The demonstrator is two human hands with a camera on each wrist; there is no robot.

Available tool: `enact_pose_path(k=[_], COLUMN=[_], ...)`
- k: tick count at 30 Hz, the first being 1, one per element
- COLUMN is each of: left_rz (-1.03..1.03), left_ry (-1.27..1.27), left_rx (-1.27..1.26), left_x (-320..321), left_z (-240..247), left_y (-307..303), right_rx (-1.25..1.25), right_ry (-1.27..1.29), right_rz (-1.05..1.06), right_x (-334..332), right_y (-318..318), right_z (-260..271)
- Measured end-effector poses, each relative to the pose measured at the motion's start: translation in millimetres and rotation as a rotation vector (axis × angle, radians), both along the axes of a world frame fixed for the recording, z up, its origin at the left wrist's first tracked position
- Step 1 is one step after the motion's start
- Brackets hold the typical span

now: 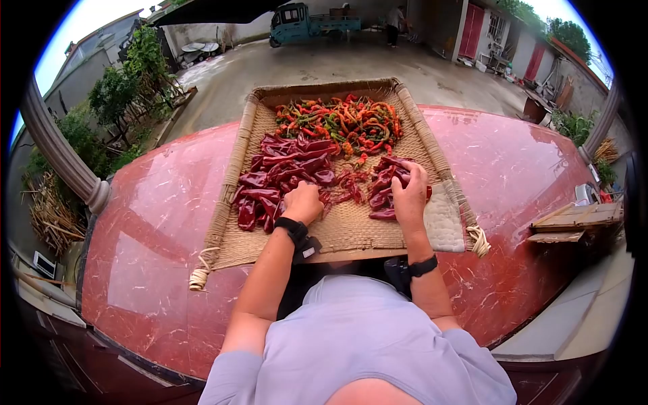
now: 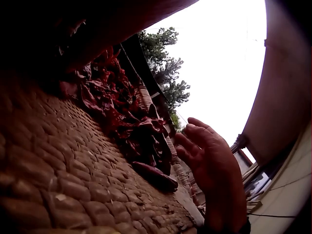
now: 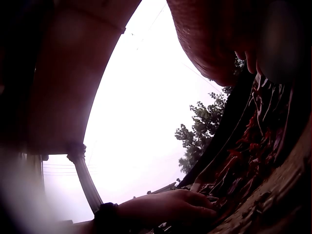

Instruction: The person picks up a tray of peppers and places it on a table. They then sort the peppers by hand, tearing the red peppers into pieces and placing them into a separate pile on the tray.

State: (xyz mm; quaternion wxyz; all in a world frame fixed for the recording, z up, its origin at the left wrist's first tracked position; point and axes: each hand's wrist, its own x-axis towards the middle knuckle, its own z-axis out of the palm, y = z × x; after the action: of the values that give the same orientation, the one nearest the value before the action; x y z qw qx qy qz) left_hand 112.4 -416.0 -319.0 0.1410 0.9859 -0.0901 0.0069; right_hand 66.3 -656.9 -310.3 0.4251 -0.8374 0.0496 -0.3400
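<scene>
Dark red dried peppers [image 1: 293,162] lie heaped on the left of a shallow woven tray [image 1: 337,239]. My left hand [image 1: 304,202] is at the near right edge of this heap, knuckles up, its fingertips hidden among the peppers; I cannot tell whether they grip any. A smaller pile of dark red peppers [image 1: 383,196] lies to the right, with my right hand [image 1: 410,192] over its right side, fingers loosely bent. In the left wrist view the right hand [image 2: 214,161] shows nothing between its fingers. Small shriveled red peppers [image 1: 351,185] lie between the two piles.
Thin red, orange and green chillies [image 1: 337,125] fill the tray's far end. A pale patch [image 1: 445,216] covers its near right corner. The tray rests on a red marble-like table [image 1: 155,229]. Beyond are a blue three-wheeled truck [image 1: 314,23] and a standing person [image 1: 394,25].
</scene>
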Motion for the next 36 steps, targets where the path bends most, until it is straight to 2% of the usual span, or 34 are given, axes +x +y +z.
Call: enact_pose_path(k=[2, 3, 5, 7, 10, 13, 14, 17, 19, 21, 22, 25, 26, 28, 30, 31, 32, 35, 36], left_rz=[0.011, 0.005, -0.111, -0.196, -0.332, -0.316, -0.292, -0.297, -0.335, -0.415, -0.477, -0.545, -0.573, -0.613, -0.622, -0.626, -0.628, -0.618, -0.602], left_ry=[-0.005, -0.021, -0.11, -0.031, 0.032, -0.04, -0.088, -0.01, 0.109, 0.148, 0.128, 0.204, 0.21, 0.201, 0.194, 0.191, 0.198, 0.187, 0.158], left_rx=[-0.043, -0.082, -0.21, -0.37, -0.608, -0.666, -0.659, -0.548, -0.579, -0.543, -0.49, -0.304, -0.242, -0.126, -0.172, -0.19, -0.175, -0.14, -0.131], left_x=[-4, -13, -27, -36, -34, -38, -38, -49, -47, -43, -40, -47, -49, -47, -48, -48, -47, -50, -54], left_z=[5, 18, 33, 45, 37, 34, 33, 53, 53, 45, 35, 30, 29, 22, 20, 20, 19, 17, 18], left_y=[-1, -5, -12, -21, -31, -31, -30, -26, -22, -19, -19, -18, -18, -17, -16, -13, -12, -15, -17], right_rx=[-0.065, -0.051, 0.081, 0.144, 0.227, 0.321, 0.262, 0.345, 0.204, 0.073, 0.093, 0.715, 0.757, 0.386, 0.097, -0.045, 0.121, 0.212, 0.319], right_ry=[-0.049, -0.04, 0.028, 0.148, 0.077, 0.261, 0.17, 0.18, -0.037, -0.126, -0.111, 0.209, 0.348, 0.657, 1.029, 0.995, 0.987, 1.112, 1.163], right_rz=[0.028, 0.108, 0.338, 0.428, 0.618, 0.604, 0.539, 0.394, 0.127, -0.028, 0.022, 0.656, 0.815, 1.085, 1.124, 1.103, 1.071, 1.128, 1.054], right_x=[-4, -1, -2, -18, -10, -11, -12, -4, 4, 3, -1, -32, -49, -68, -92, -107, -111, -123, -131], right_y=[6, 6, 14, 32, 39, 32, 31, 16, 9, 1, -6, -30, -35, -61, -73, -74, -85, -133, -142], right_z=[0, -6, -8, 14, 2, 5, 6, 9, 1, 2, 6, 31, 41, 33, 20, 22, 8, -39, -60])
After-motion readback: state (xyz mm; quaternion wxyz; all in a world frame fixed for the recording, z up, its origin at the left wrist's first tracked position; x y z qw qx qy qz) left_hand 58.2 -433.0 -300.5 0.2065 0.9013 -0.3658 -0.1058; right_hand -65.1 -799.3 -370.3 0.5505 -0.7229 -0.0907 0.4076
